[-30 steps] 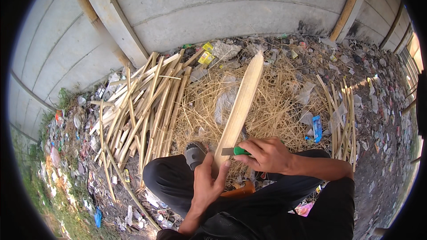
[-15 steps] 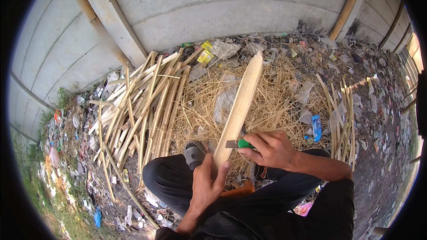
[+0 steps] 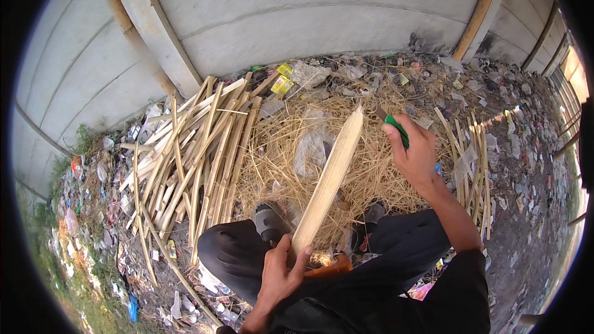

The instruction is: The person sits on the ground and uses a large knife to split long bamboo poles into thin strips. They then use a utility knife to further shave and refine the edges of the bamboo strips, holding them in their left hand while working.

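A pale, flat bamboo slat (image 3: pixel 329 179) slants up and away from my lap, its far end narrowed to a frayed tip. My left hand (image 3: pixel 279 275) grips the near end, thumb on one side and fingers on the other. In my right hand (image 3: pixel 414 151) is a knife (image 3: pixel 397 128) with a green handle. Its short, dark blade points left, close to the slat's far tip and seemingly apart from it. Thin straw-like shavings (image 3: pixel 383 173) lie thickly on the ground beneath the slat.
To the left rests a large pile of bamboo strips (image 3: pixel 201 148); a smaller bundle (image 3: pixel 473 173) lies at the right. A concrete wall (image 3: pixel 322 12) stands ahead. Litter and a clear plastic bag (image 3: pixel 311 148) are scattered about. Something orange (image 3: pixel 331 267) shows between my legs.
My right hand has moved the knife from the slat's lower part up and away to beside its far tip. The slat's far end has come slightly nearer; my left hand keeps its hold.
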A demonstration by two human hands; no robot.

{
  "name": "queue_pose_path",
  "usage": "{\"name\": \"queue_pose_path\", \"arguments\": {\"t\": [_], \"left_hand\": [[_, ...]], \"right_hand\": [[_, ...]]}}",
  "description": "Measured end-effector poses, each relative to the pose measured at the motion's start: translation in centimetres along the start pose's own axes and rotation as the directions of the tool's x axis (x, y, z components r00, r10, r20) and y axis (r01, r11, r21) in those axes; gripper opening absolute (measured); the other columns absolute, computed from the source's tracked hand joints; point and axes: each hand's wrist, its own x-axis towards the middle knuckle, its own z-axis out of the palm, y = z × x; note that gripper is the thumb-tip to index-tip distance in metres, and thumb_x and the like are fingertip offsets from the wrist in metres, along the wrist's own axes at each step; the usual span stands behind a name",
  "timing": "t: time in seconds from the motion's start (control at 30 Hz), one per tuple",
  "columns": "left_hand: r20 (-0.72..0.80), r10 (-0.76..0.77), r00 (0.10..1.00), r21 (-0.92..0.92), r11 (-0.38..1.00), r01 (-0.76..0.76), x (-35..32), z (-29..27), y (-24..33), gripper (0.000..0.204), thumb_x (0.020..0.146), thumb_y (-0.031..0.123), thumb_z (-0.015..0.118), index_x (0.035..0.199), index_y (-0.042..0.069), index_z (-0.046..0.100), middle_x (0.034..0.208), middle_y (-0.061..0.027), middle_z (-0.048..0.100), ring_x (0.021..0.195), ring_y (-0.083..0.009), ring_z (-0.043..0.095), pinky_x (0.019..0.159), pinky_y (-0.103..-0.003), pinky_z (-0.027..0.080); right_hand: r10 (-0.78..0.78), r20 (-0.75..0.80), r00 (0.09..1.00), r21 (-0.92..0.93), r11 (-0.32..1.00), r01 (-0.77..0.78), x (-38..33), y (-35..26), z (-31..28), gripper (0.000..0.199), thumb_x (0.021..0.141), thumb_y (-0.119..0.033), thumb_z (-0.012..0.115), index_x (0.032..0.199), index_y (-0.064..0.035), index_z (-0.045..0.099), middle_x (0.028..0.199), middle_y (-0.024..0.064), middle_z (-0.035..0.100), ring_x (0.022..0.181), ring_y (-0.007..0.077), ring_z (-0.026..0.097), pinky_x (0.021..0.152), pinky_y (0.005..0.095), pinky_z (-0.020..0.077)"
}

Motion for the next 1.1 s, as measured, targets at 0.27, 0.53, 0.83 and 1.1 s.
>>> {"name": "queue_pose_path", "arguments": {"t": [0.27,0.53,0.83,1.1], "left_hand": [[0.0,-0.087,0.996,-0.03,0.996,0.087,0.2,0.0,-1.2,0.032,0.103,0.025,0.072,0.092,0.0,0.055,0.062,-0.0149,0.057,0.052,-0.0209,0.056,0.052,-0.037,0.041],[-0.073,-0.041,0.996,-0.136,0.99,0.031,2.2,0.7,1.1,0.031,0.102,0.024,0.073,0.094,-0.001,0.057,0.061,-0.011,0.055,0.05,-0.0174,0.049,0.051,-0.036,0.04],[0.161,-0.113,0.98,-0.45,0.876,0.175,2.8,0.5,0.4,0.027,0.106,0.022,0.068,0.116,-0.003,0.064,0.076,0.0019,0.057,0.067,-0.0075,0.048,0.059,-0.029,0.039],[0.268,-0.171,0.948,-0.49,0.823,0.287,2.4,0.1,0.8,0.034,0.109,0.026,0.062,0.129,-0.002,0.063,0.08,0.0065,0.054,0.068,-0.0025,0.042,0.059,-0.023,0.033]], "right_hand": [[-0.095,0.116,0.989,0.126,0.989,0.08,-3.1,-1.5,1.7,0.028,0.105,-0.027,0.071,0.11,-0.0002,0.067,0.082,0.0105,0.07,0.06,0.0208,0.066,0.059,0.0352,0.0522],[-0.416,0.304,0.857,0.173,0.909,0.38,-6.6,-6.0,3.0,0.03,0.102,-0.035,0.072,0.104,-0.0068,0.064,0.082,0.0057,0.071,0.062,0.0211,0.072,0.049,0.033,0.0564],[-0.415,0.321,0.851,0.205,0.908,0.365,-6.7,-6.4,3.0,0.029,0.097,-0.031,0.078,0.106,-0.0053,0.068,0.08,0.006,0.07,0.058,0.0204,0.07,0.05,0.033,0.0549],[-0.365,0.236,0.901,0.138,0.93,0.341,-6.4,-5.6,3.1,0.029,0.101,-0.037,0.073,0.103,-0.0098,0.065,0.076,0.0055,0.069,0.055,0.0206,0.069,0.046,0.0329,0.0531]]}}
